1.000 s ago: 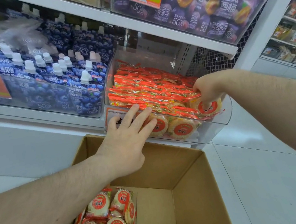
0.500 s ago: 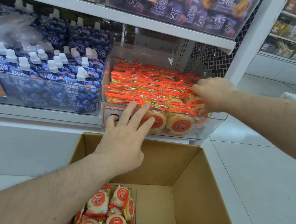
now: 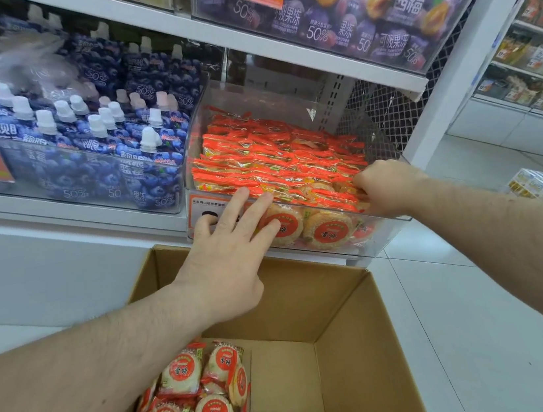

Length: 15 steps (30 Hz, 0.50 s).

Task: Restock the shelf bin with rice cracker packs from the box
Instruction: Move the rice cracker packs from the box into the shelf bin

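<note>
Since a second ago, the right hand (image 3: 386, 187) is curling deeper into the bin's (image 3: 384, 236) front right corner, seemingly pinching a rice cracker pack (image 3: 341, 193). Nearest, more packs are lying in the box (image 3: 341, 303). The left hand (image 3: 225, 257) is pressing flat-fingered against the bin front. Packs look light, crinkly, brittle; edge seals are safest.

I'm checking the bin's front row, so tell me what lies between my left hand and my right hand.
In the head view, upright rice cracker packs fill the stretch between the left hand and right hand, behind the shelf bin front wall.
</note>
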Each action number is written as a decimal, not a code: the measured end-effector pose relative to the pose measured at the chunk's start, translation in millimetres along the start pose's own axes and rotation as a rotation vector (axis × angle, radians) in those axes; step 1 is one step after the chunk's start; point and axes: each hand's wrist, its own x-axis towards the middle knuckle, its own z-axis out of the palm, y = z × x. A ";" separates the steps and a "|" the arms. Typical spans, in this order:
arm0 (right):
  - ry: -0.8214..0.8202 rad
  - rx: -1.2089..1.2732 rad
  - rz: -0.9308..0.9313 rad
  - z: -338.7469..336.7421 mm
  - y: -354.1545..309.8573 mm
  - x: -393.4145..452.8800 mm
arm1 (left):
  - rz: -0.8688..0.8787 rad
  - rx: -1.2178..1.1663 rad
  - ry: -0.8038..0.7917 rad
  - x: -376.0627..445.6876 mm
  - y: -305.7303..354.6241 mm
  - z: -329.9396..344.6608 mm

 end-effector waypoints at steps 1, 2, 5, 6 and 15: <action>-0.002 0.023 0.007 0.6 -1.1 0.5 | 0.002 -0.003 0.001 0.3 0.0 0.3; -0.004 0.039 0.013 1.1 -1.9 1.0 | 0.003 -0.006 0.000 0.4 0.2 0.3; -0.005 0.053 0.045 1.6 -4.6 1.4 | 0.002 -0.005 -0.014 0.3 2.2 -0.3; -0.020 0.064 0.056 1.1 -5.1 1.0 | 0.003 -0.006 -0.014 0.1 2.5 -0.8; -0.145 0.147 0.115 -15.4 -8.5 -8.5 | 0.015 -0.050 -0.024 -3.0 3.5 -5.1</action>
